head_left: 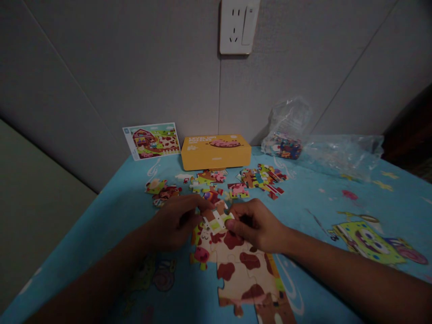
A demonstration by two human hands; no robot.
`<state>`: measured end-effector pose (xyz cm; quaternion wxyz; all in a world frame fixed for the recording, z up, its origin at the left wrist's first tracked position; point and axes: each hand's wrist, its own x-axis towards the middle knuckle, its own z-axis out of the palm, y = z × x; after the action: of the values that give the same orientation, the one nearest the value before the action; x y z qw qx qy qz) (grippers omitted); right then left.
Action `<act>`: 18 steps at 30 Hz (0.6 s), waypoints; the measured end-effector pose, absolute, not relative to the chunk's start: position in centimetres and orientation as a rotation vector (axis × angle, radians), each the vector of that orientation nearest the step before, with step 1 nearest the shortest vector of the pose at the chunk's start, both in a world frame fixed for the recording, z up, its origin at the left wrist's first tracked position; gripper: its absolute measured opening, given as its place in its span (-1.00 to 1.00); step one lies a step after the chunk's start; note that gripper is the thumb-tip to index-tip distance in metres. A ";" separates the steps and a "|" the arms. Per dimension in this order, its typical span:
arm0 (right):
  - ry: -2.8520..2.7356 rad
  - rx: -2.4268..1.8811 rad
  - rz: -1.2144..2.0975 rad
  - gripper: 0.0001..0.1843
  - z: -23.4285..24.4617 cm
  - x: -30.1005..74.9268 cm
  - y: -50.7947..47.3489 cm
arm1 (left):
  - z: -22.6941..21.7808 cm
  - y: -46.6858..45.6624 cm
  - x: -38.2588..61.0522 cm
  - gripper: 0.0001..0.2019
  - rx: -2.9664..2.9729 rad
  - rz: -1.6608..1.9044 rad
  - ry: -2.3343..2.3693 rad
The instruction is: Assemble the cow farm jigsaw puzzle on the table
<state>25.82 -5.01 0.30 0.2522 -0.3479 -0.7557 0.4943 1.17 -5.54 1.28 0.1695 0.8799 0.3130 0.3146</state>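
Between my two hands is a jigsaw piece [217, 221] with a white fence on brown and green, raised above the joined pieces. My left hand [175, 221] grips its left side, fingers closed. My right hand [258, 226] pinches its right edge between thumb and bent fingers. Beneath and in front lies a joined section of cow puzzle [236, 265], cream with brown patches. The cow's face with its pink muzzle [201, 254] shows at the left of that section. My fingers partly cover the piece's edges.
Loose jigsaw pieces [238, 190] lie beyond my hands, with more clusters left and right. Against the wall stand a picture card [155, 140] and a yellow puzzle box [216, 155]. A clear bag of pieces [285, 146] sits at back right on the blue cartoon cloth [303, 211].
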 end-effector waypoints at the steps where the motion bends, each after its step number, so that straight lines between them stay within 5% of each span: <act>1: -2.054 -0.950 1.353 -0.62 0.3 25.8 -5.0 | 1.3 -5.6 1.2 -0.74 2.494 0.890 0.895; 18: -2.003 -1.033 1.287 -0.57 -0.1 25.9 -5.0 | 1.1 -5.0 1.6 -0.84 2.413 0.875 1.076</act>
<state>25.89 -4.95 -0.05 0.2699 -0.3833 -0.7431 0.4775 1.63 -4.98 1.09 0.1782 0.8531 0.3804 0.3095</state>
